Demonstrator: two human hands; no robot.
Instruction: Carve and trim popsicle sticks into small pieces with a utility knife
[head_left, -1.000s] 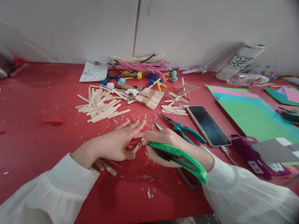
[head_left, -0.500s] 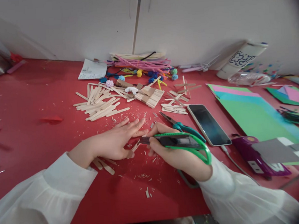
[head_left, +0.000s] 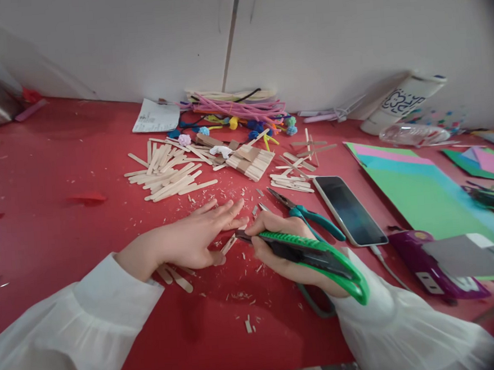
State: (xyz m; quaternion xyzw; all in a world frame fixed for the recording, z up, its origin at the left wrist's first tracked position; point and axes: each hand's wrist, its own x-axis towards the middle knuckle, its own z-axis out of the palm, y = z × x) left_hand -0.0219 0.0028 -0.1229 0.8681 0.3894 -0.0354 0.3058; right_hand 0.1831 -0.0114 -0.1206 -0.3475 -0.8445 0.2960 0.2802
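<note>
My right hand (head_left: 283,255) grips a green box cutter (head_left: 320,261), its dark blade end pointing left. The blade end meets a small wooden craft stick (head_left: 229,244) lying on the red tabletop. My left hand (head_left: 191,237) lies flat with fingers spread, its thumb and fingertips around that stick; whether it presses on the stick is hard to see. More craft sticks (head_left: 181,281) poke out below the left wrist. Small wood shavings (head_left: 240,295) are scattered around both hands.
Teal-handled pliers (head_left: 319,219) and a phone (head_left: 350,209) lie right of my right hand. Behind are piled craft sticks (head_left: 166,176), a bundled stick stack (head_left: 251,161) and pink pipe cleaners (head_left: 241,106). Coloured paper (head_left: 416,190) and a purple device (head_left: 422,268) lie rightward.
My right hand has tilted the box cutter, its rear end swinging down and to the right. The left hand stays nearly in place. The whole view has shifted slightly.
</note>
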